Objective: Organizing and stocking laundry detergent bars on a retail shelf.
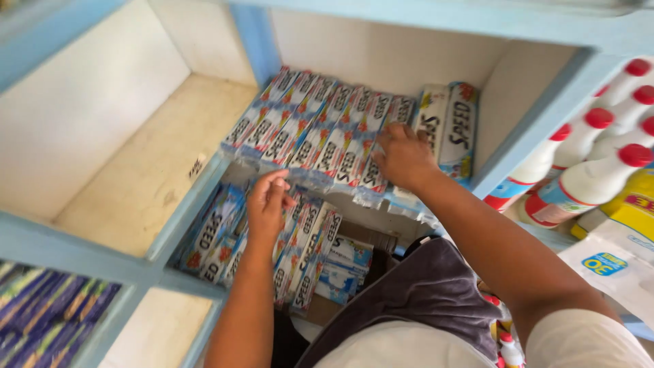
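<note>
Flat blue-and-white plastic sachets with red corners (320,133) lie side by side in overlapping rows on the pale blue wooden shelf (197,187), filling the compartment under both hands; the right hand (403,155) rests palm down on the near right end of the upper row, fingers spread flat over the packets and not closed round any of them; the left hand (267,204) sits lower and to the left, near the shelf's front edge, its fingertips drawn together, pinching at the edge of a sachet, though whether it has one gripped I cannot tell; the two hands are apart; just beyond the right hand, against the compartment's right wall, stand two larger white rounded packs (449,129) with dark lettering; below the left hand a second batch of the same sachets (306,252) stands packed on edge in the lower compartment, beside small blue-and-white cartons (344,272); left of the left hand is a bare cream-floored compartment (146,170); well to the right of the right hand lean white plastic bottles with red caps (599,153), beside a yellow box (637,208); at the lower left are dark blue-and-green striped packets (48,317).
</note>
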